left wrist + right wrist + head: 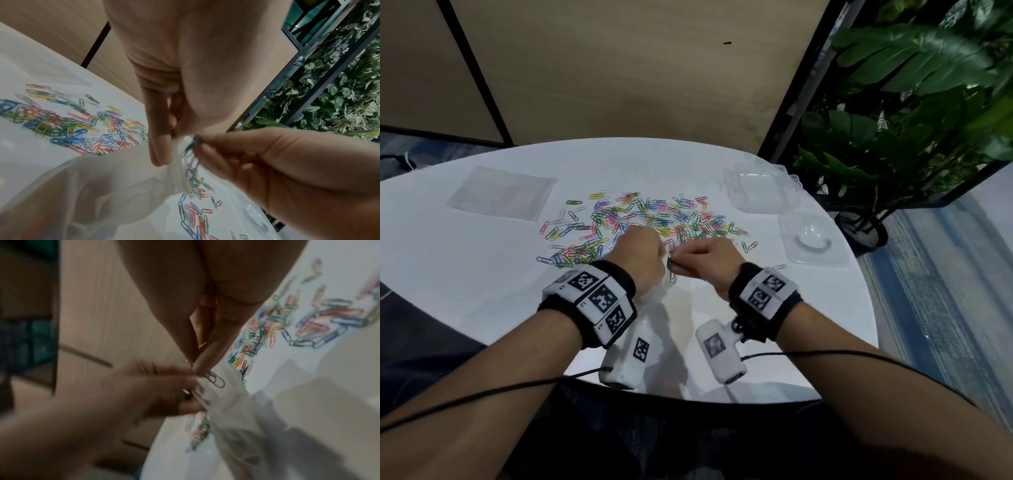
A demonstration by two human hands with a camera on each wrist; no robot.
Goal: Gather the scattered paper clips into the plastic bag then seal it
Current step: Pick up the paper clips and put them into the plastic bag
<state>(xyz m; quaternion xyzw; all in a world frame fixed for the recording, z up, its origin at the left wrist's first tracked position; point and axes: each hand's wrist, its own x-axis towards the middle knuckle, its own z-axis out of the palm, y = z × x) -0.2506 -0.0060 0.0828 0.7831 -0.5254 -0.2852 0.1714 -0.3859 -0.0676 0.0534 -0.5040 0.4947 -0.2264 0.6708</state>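
Note:
Several coloured paper clips [640, 219] lie scattered across the middle of the white round table [465, 274]. My left hand [650, 253] pinches the upper edge of a clear plastic bag [102, 186], which hangs crumpled below the hand. My right hand [681, 260] is right beside it and pinches a few dark paper clips [191, 146] at the bag's mouth. In the right wrist view one held clip [216, 379] points down against the bag [236, 402], next to the left hand [144, 386]. The bag's inside is not readable.
A flat stack of clear bags [500, 197] lies at the back left. An open clear plastic box [763, 188] and its lid [813, 240] stand at the right. A leafy plant [911, 120] stands beyond the table's right edge, a wooden partition behind.

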